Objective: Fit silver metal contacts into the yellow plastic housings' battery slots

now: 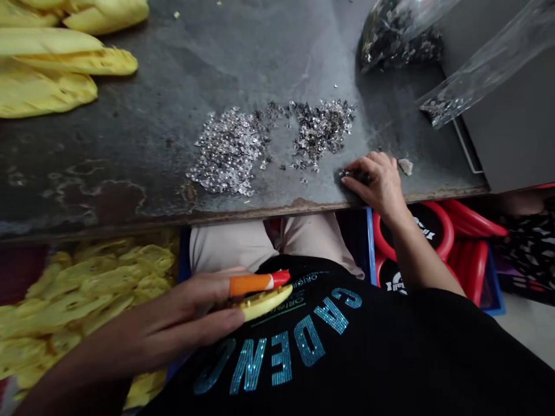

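My left hand (208, 306), with orange and red tape around a finger, holds a curved yellow plastic piece (266, 304) above my lap. Small stubs show along that piece's inner side; the rest of it is hidden by the fingers. Over at the table's front edge, my right hand (378, 179) rests with thumb and fingers curled around a few small metal pieces (346, 173). To its left lie a dark pile of small metal pieces (323, 130) and a larger, brighter silver pile (229, 150).
Yellow plastic shells (65, 63) lie at the table's far left. Clear bags of metal pieces (399, 43) stand at the back right, beside a grey panel (511, 115). Below the table are more yellow parts (87, 306) and a blue crate with red round items (437, 231).
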Demonstrator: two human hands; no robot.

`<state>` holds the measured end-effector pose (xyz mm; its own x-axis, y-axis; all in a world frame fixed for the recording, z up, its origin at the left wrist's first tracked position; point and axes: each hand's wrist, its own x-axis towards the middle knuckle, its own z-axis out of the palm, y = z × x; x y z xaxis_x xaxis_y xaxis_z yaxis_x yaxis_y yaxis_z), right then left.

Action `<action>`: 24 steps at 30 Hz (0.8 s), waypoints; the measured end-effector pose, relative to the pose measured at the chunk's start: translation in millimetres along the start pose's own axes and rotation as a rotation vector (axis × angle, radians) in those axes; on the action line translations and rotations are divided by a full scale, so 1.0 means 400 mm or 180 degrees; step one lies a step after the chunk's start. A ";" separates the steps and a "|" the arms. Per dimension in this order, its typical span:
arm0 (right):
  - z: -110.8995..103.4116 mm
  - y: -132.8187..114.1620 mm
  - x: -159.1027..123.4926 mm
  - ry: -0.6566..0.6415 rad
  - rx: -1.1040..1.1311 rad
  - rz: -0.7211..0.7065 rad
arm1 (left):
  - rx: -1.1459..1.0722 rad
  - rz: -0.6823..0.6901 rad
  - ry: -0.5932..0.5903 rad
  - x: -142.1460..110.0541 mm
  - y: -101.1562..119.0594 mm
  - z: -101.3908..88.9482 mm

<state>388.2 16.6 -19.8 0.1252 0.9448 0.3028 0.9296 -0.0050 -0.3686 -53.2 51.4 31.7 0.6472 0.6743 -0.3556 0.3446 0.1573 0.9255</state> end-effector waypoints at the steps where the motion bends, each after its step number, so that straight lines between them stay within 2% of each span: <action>1: 0.004 -0.005 0.003 -0.0001 -0.0011 0.0017 | -0.0085 -0.0281 -0.0201 0.003 0.017 0.012; 2: 0.008 -0.008 0.007 -0.0005 -0.0010 0.0026 | -0.0310 -0.0568 -0.0256 0.007 0.032 0.027; 4: 0.011 -0.009 0.015 -0.0023 0.0006 0.0017 | -0.1015 -0.0842 0.0139 0.022 0.050 0.057; 6: 0.008 -0.006 0.019 -0.0058 0.0045 -0.0031 | -0.1543 -0.0692 0.0522 0.047 0.049 0.081; 9: -0.008 -0.014 0.013 -0.0142 0.0297 -0.0191 | -0.1998 -0.0431 0.0571 0.088 0.032 0.113; 13: -0.038 -0.074 -0.008 -0.0175 0.0928 -0.0516 | -0.2415 -0.0693 0.0675 0.112 0.040 0.174; 15: -0.052 -0.121 -0.015 -0.0186 0.1137 -0.0719 | -0.2595 -0.0842 0.0567 0.120 0.054 0.202; 17: -0.062 -0.170 -0.017 -0.0223 0.1244 -0.0913 | -0.2794 -0.0828 0.0298 0.126 0.061 0.216; 21: -0.068 -0.240 -0.009 -0.0330 0.1464 -0.1445 | -0.3094 -0.0583 -0.0264 0.122 0.054 0.217; 24: -0.068 -0.263 -0.003 -0.0427 0.1303 -0.1602 | -0.3210 -0.0512 -0.0328 0.105 0.052 0.217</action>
<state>299.8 7.0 42.6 -0.3589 0.8321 0.4228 0.6532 0.5475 -0.5230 40.2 20.3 24.8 0.7155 0.5340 -0.4505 -0.2688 0.8056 0.5280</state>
